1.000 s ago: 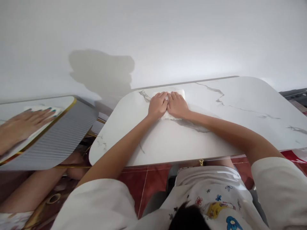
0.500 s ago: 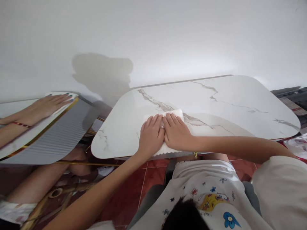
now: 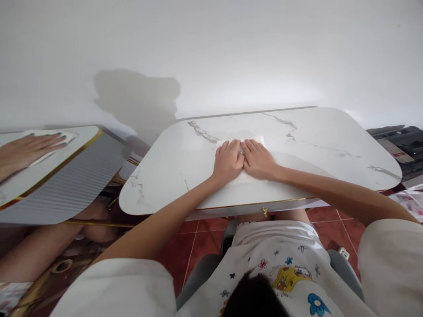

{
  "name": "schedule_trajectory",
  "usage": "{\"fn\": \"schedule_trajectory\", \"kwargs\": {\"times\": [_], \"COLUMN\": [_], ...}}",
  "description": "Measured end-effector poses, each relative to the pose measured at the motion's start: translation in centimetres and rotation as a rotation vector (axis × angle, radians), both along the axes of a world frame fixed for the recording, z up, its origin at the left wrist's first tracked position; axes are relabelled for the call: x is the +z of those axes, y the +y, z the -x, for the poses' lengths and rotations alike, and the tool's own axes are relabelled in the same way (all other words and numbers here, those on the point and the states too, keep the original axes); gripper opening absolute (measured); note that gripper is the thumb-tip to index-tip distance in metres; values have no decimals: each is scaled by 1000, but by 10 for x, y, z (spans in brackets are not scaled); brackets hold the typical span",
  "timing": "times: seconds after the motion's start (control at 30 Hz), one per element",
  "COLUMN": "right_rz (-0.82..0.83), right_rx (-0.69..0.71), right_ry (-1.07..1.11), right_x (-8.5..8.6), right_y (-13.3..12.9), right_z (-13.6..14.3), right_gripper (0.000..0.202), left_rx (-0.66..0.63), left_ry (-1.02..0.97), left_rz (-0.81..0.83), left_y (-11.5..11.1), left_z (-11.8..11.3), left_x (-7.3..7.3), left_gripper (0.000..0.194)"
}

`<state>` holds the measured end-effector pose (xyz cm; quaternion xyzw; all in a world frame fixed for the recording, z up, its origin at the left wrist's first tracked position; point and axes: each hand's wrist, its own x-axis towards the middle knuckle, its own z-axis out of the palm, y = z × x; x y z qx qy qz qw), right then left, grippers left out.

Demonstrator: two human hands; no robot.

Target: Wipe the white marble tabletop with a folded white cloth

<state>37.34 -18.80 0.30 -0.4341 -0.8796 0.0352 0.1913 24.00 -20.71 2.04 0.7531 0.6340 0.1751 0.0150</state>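
Note:
A white marble-patterned table (image 3: 165, 176) with rounded corners stands before me, against the wall. Near its middle lies a white cloth (image 3: 251, 178), mostly covered by my two hands. My left hand (image 3: 228, 162) presses flat on the cloth's left part, fingers stretched forward. Close beside it, my right hand (image 3: 259, 159) also lies flat on the cloth, the thumbs meeting between them. Neither hand is curled round the cloth. Below the front edge a small gold knob (image 3: 265, 211) shows on the drawer front.
At the left, another person's hand (image 3: 29, 149) rests on a white cloth on a second table (image 3: 66, 167) with a ribbed grey side. A black object (image 3: 410, 136) lies beyond the right end. Behind is a white wall.
My hands and the cloth have moved forward and slightly right, away from the front edge. The other person's hand has moved left and back along its table.

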Motion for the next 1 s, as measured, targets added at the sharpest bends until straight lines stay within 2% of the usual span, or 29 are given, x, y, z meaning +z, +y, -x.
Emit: {"fn": "schedule_trajectory", "kwargs": {"times": [0.13, 0.23, 0.37, 0.5, 0.7, 0.87, 1.0], "right_rz": [-8, 73, 160, 102, 34, 14, 13], "right_rx": [47, 97, 63, 17, -31, -37, -49], "right_ry": [-54, -74, -36, 63, 67, 111, 116], "right_x": [0, 2, 2, -1, -5, -9, -9], "right_y": [59, 103, 147, 172, 203, 229, 239], "right_z": [-2, -3, -1, 3, 7, 8, 8], "right_gripper": [59, 61, 62, 55, 56, 55, 52], "left_rx": [42, 76, 71, 100, 112, 119, 131], "left_ry": [-9, -18, -64, -106, -138, -162, -145], "left_rz": [-29, -56, -76, -92, -106, -105, -99], "left_y": [47, 77, 114, 147, 188, 212, 225], "left_z": [-6, -8, -8, -7, -5, -4, -3], "left_x": [0, -2, -4, -5, -8, -10, -10], "left_gripper": [48, 47, 46, 47, 48, 46, 44]}}
